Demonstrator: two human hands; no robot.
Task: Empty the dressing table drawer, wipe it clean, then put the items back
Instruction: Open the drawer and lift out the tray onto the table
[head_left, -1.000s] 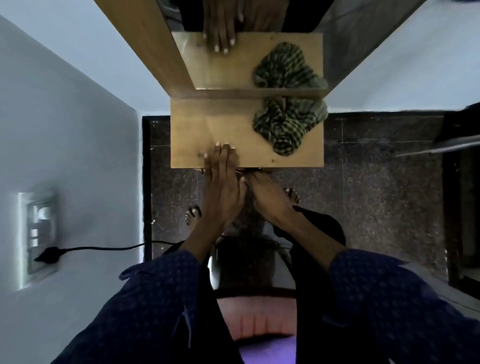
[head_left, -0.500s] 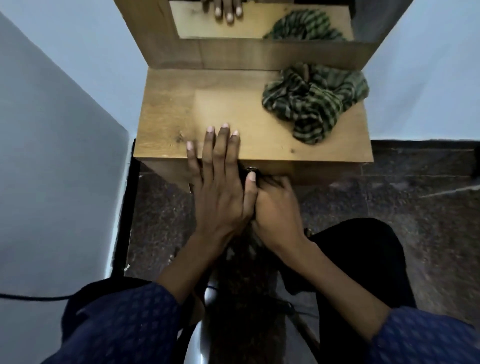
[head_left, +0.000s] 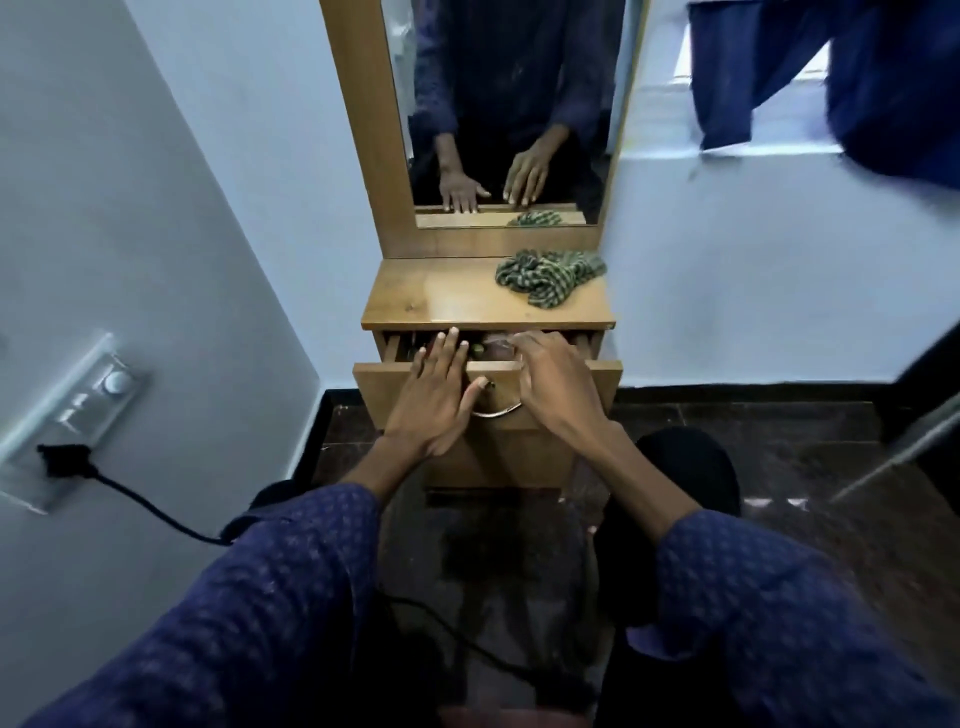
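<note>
Head view, drawer (head_left: 550, 384): pulled partly out below the bench top (head_left: 457, 301), its contents dim and hard to name; emptying looks barely begun.
Left hand (head_left: 434, 397): fingers straight, lying over the drawer's front edge with tips reaching inside, probably steadying it.
Right hand (head_left: 553, 379): fingers curled over the drawer opening; whether they grasp something I cannot tell.
Handle (head_left: 496, 410): metal loop on the drawer front, between the hands.
Cloth (head_left: 550, 275): green checked, bunched on the bench's right rear, likely waiting for the wipe.
Mirror (head_left: 509, 104): reflects both hands.
</note>
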